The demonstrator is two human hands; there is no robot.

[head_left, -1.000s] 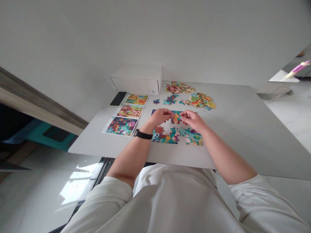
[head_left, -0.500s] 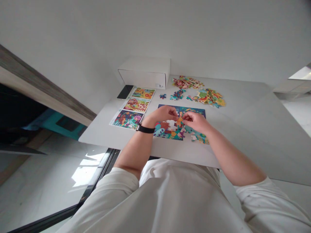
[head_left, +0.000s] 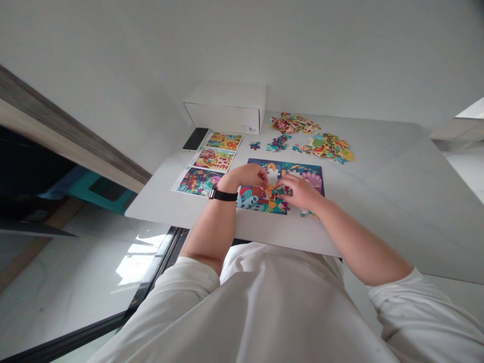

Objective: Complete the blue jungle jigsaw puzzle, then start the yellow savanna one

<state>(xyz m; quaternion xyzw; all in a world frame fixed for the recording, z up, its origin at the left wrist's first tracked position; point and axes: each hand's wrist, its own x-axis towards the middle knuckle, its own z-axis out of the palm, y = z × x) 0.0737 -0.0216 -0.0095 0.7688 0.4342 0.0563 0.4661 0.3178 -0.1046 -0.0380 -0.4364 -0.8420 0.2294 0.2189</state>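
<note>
While a pale grey table (head_left: 381, 196) is spreading out below a white wall (head_left: 113, 55), a white cardboard box (head_left: 226, 109) is sitting at its far edge, with a black smartphone (head_left: 195, 138) lying just beside it and a glossy pale floor (head_left: 60, 282) showing past the left edge. Three printed picture cards (head_left: 207, 164) are lining the table's left side, their smooth surfaces bursting with colour, while die-cut cardboard puzzle pieces (head_left: 312, 141) are lying in loose, knobbly heaps along the far edge. Nearer the front edge, a part-built jigsaw puzzle (head_left: 286, 171) is lying flat, with pale gaps showing. Over it, the left hand (head_left: 247, 176), wearing a black wristwatch (head_left: 223, 194), and the right hand (head_left: 298, 194) are meeting, fingers drawn narrow around a small orange piece (head_left: 269, 189) above the puzzle's middle; which hand is gripping it, I cannot tell.
</note>
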